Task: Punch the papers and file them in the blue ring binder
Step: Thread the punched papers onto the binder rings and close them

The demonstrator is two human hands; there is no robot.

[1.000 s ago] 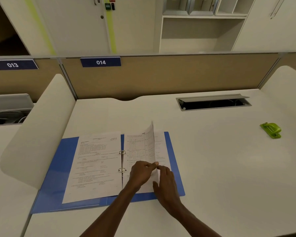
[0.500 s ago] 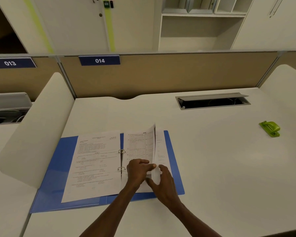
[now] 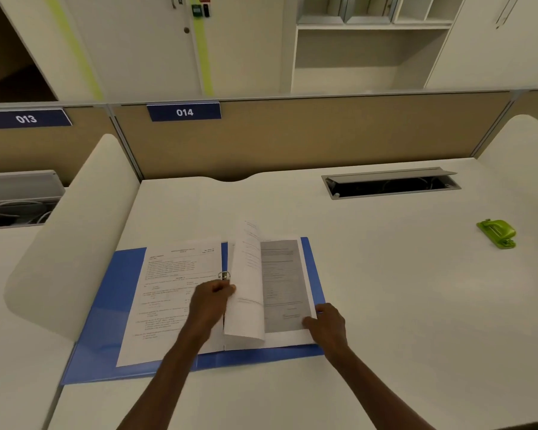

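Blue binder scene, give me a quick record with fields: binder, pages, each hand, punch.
binder: blue ring binder lies open flat on the white desk
pages: one sheet stands lifted at the rings; others lie flat on either side
left hand: left hand holds the lifted sheet near the rings
right hand: right hand rests on the right stack's lower corner
punch: green hole punch sits far right, untouched
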